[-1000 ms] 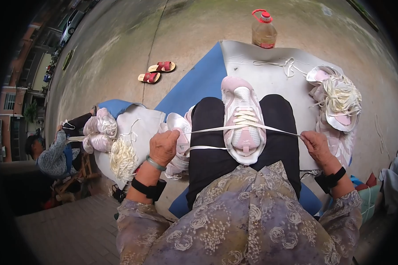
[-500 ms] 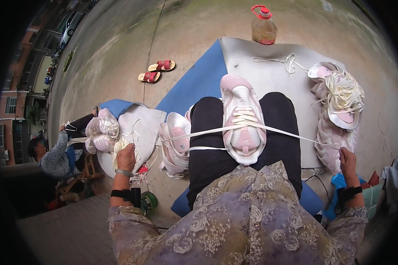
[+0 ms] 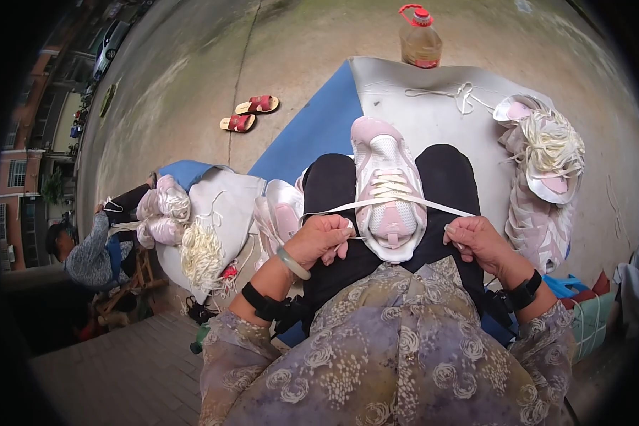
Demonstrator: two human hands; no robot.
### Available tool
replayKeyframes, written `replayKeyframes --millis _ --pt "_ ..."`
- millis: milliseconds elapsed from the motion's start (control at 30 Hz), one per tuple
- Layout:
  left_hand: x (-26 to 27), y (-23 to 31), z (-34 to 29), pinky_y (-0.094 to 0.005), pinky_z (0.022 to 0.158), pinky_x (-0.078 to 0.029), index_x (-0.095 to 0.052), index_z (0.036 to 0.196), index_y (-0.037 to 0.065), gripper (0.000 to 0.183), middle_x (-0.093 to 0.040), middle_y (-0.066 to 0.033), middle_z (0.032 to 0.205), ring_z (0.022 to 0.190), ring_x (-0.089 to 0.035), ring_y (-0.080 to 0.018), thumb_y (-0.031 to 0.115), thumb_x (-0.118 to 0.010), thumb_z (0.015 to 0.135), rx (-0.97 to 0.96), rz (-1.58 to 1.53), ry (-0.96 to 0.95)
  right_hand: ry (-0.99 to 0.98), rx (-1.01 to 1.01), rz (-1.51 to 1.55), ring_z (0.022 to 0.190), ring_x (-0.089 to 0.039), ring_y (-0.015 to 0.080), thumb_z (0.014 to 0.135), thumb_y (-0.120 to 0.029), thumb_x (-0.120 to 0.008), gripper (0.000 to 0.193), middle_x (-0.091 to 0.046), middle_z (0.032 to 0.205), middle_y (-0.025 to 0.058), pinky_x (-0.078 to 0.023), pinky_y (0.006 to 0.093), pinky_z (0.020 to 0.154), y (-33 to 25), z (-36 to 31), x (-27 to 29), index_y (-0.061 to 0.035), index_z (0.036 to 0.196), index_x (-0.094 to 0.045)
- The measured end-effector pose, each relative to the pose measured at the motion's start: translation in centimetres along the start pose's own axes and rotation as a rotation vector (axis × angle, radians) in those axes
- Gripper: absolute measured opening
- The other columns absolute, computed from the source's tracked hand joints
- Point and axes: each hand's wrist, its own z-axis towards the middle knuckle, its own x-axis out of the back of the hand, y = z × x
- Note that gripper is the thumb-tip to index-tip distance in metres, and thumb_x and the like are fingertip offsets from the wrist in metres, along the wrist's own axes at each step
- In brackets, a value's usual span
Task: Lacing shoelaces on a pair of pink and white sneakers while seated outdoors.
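A pink and white sneaker upper (image 3: 388, 153) lies lengthwise between my thighs, the pink toe pointing away from me. Cream lace (image 3: 391, 186) crosses its front in several rows. From the lacing one end runs out to each side, over my dark trousers. My left hand (image 3: 324, 238), with a pale bangle at the wrist, pinches the lace just left of the upper. On the other side my right hand (image 3: 471, 240) pinches the other lace end above my right thigh. Both hands are closed, and the fingers hide part of the lace.
Stacked pink and white uppers (image 3: 539, 213) stand at the right, topped by a bundle of laces (image 3: 552, 145). More uppers (image 3: 282, 207) and another lace bundle (image 3: 201, 257) are at the left. Beyond the sheet (image 3: 433, 96) are a bottle (image 3: 420, 44) and red slippers (image 3: 257, 104). Another person (image 3: 96, 245) sits far left.
Both my hands have come inward from far out at the sides to close beside the upper. The lace ends, stretched wide before, now span a shorter distance.
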Motion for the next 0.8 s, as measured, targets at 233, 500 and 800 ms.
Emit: replayKeyframes --millis 233,500,800 --pt "0.1 0.0 1.0 -0.0216 0.038 -0.035 -0.055 0.074 0.003 0.017 -0.055 -0.003 0.053 0.039 -0.045 -0.0066 0.016 -0.057 0.086 -0.038 0.418 0.116 0.006 0.065 -0.214 0.044 -0.041 0.005 0.085 -0.018 -0.056 0.023 -0.049 0.055 -0.0024 -0.032 0.0228 0.04 -1.0 2.0 -1.7 -0.0042 0.068 -0.058" --pt "0.5 2.3 -1.8 -0.0388 0.062 -0.045 -0.06 0.077 0.003 0.016 -0.059 -0.0119 0.075 0.069 -0.057 -0.0305 0.018 -0.063 0.072 -0.372 1.192 0.525 0.233 0.407 -1.155 0.048 -0.052 0.0233 0.077 -0.021 -0.062 0.022 -0.052 0.055 0.0118 -0.039 0.0349 0.049 -2.6 0.8 -1.7 -0.0017 0.065 -0.058" --pt "-0.5 1.8 2.2 -0.0506 0.094 -0.025 -0.046 0.111 0.006 0.044 -0.057 -0.0066 0.083 0.091 -0.053 -0.0273 0.017 -0.065 0.072 -0.704 1.289 0.45 0.287 0.829 -0.731 0.064 -0.058 0.0279 0.079 -0.013 -0.059 0.011 -0.058 0.072 0.0121 -0.044 0.0347 0.058 -4.3 4.3 -4.8 -0.0031 0.081 -0.062"
